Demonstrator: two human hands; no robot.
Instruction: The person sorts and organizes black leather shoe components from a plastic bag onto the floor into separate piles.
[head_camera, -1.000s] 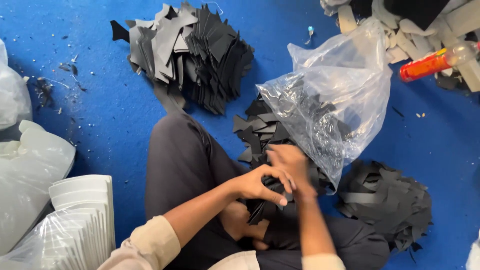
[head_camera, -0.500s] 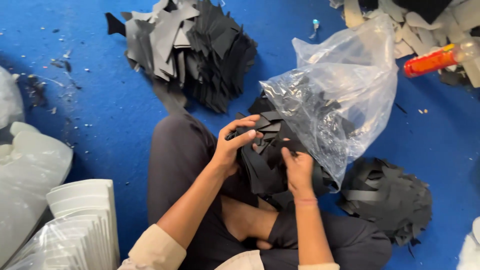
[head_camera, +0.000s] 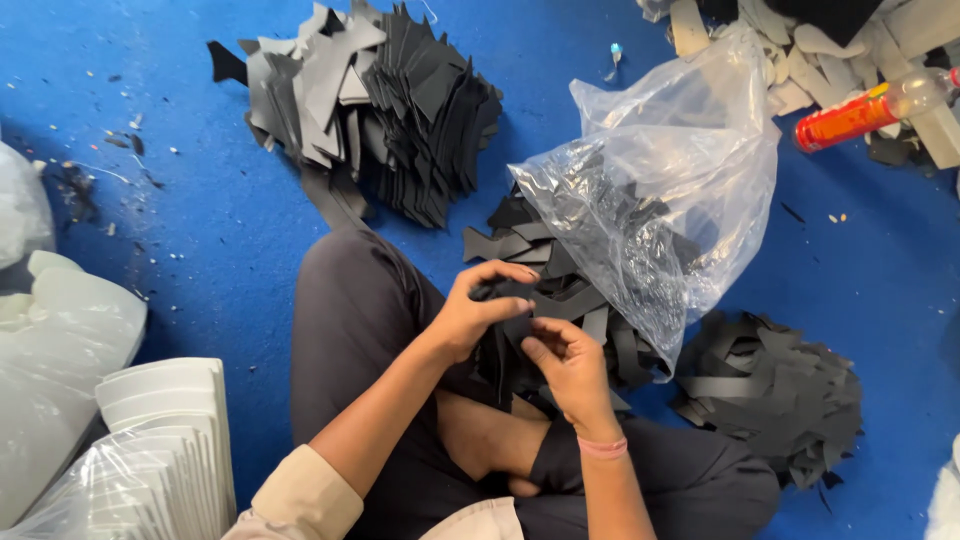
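I sit cross-legged on a blue floor (head_camera: 220, 240). My left hand (head_camera: 475, 310) and my right hand (head_camera: 565, 360) both pinch black cut pieces (head_camera: 520, 320) from a heap in my lap. The heap spills out of a clear plastic bag (head_camera: 670, 170) lying just beyond my hands, to the right. The fingers of both hands are closed on the black pieces, thumbs close together. A pink band circles my right wrist.
A big pile of grey and black cut shapes (head_camera: 380, 100) lies ahead. Another black pile (head_camera: 780, 390) sits at the right. White stacked sheets in plastic (head_camera: 160, 440) stand at the left. An orange-labelled bottle (head_camera: 870, 110) and pale scraps lie at the top right.
Both hands rose from my lap toward the bag's mouth. They now grip black pieces close together, with the left hand reaching over the top.
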